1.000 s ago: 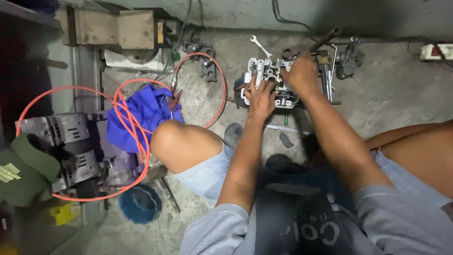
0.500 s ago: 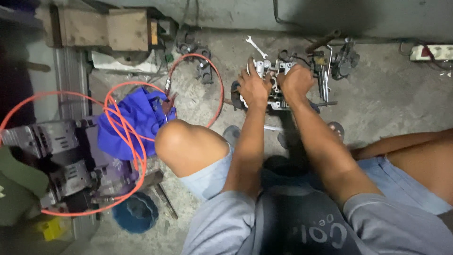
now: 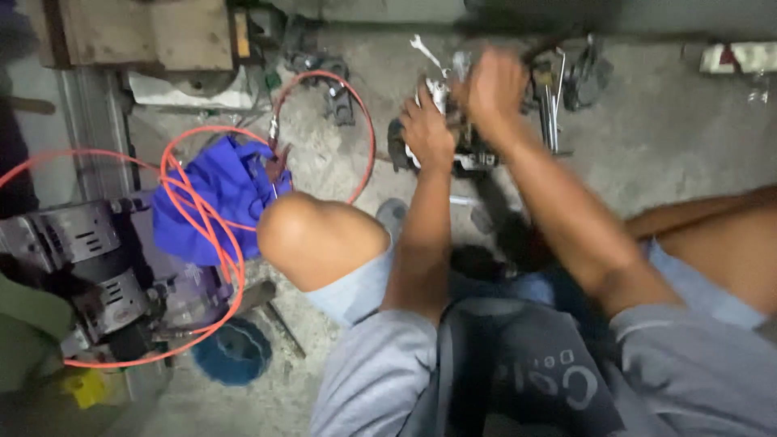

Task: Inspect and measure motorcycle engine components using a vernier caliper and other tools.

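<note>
I sit on a concrete floor with both arms stretched toward a small metal engine part (image 3: pixel 465 150) lying in front of me. My left hand (image 3: pixel 427 129) rests on its left side, fingers curled over the top. My right hand (image 3: pixel 494 89) is raised over its upper right and is blurred by motion; whether it holds a tool is hidden. A silver wrench (image 3: pixel 422 50) lies just behind the part. Several metal tools (image 3: pixel 554 97) lie to its right.
An orange hose (image 3: pixel 214 235) loops over a blue cloth (image 3: pixel 214 194) at left, beside a grey motor unit (image 3: pixel 77 267). A wooden block (image 3: pixel 146 32) sits top left, a blue round lid (image 3: pixel 233 352) lower left, a white power strip (image 3: pixel 740 57) top right.
My right hand has lifted and shifted up over the part. The view has drifted, so the part and the hose sit slightly differently in the frame.
</note>
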